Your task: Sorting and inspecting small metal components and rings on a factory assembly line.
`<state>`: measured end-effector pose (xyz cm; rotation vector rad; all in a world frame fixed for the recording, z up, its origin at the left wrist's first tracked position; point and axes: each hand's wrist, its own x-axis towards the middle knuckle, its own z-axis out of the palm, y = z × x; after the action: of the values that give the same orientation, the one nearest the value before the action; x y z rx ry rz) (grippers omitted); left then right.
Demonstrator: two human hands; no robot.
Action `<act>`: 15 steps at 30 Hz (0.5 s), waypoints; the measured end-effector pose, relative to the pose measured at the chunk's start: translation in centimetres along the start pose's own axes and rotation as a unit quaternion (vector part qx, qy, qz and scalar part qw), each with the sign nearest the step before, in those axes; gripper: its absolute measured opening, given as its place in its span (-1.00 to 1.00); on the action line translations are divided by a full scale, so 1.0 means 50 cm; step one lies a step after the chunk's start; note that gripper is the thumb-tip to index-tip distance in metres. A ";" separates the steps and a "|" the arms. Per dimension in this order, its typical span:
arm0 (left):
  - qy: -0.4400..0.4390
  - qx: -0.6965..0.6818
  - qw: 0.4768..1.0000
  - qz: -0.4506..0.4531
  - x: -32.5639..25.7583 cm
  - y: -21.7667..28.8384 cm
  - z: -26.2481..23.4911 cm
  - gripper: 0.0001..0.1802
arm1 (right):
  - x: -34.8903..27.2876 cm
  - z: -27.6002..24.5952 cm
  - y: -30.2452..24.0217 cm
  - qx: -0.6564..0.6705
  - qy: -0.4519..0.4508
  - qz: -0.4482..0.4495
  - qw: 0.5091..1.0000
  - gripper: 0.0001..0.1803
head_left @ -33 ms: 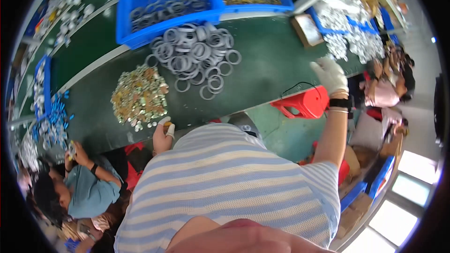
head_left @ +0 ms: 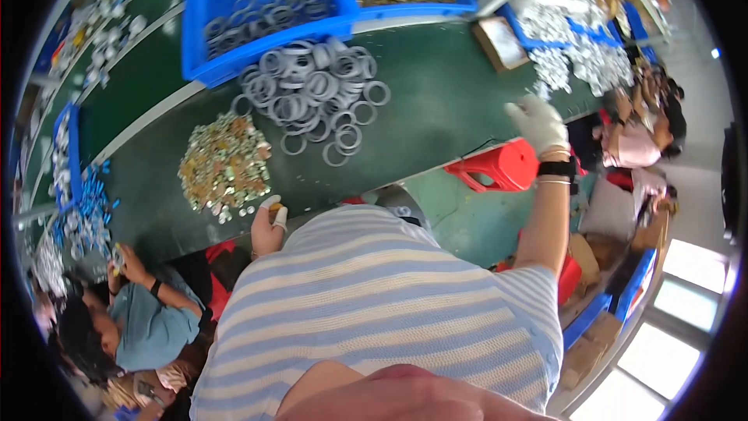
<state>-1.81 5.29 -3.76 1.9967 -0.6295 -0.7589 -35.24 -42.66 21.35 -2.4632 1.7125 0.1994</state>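
Close to the bench's near edge, my left hand (head_left: pixel 269 231) wears white finger covers. Its thumb and fingers pinch a small yellowish piece (head_left: pixel 275 207), largely hidden. Just beyond lies a heap of small gold and silver metal pieces (head_left: pixel 224 164). My right hand (head_left: pixel 539 126), in a white glove, is stretched far out to the right over the bench's near edge. Its fingers look curled and are slightly blurred; what they hold, if anything, is hidden. Farther off are shiny silver pieces (head_left: pixel 552 70). A pile of grey rings (head_left: pixel 315 90) lies on the bench between the hands.
A blue bin (head_left: pixel 191 47) of rings stands behind the ring pile, beside a blue tray (head_left: pixel 460 6) of metal pieces. A small cardboard box (head_left: pixel 491 51) sits at right. Below the bench edge is a red stool (head_left: pixel 506 168). A co-worker (head_left: pixel 156 320) sits at left near blue pieces (head_left: pixel 89 203).
The whole scene has shifted slightly to the left in the view. Both hands keep nearly the same places and poses against the bench.
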 end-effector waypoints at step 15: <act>0.088 0.328 0.886 0.315 0.115 0.032 0.261 -0.49 | 0.055 0.505 0.112 0.114 0.109 0.028 0.987 -0.27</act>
<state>-7.45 -6.65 -9.44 2.1949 -1.4723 0.0591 -40.32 -42.45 -4.13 -2.3432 1.7734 -0.2553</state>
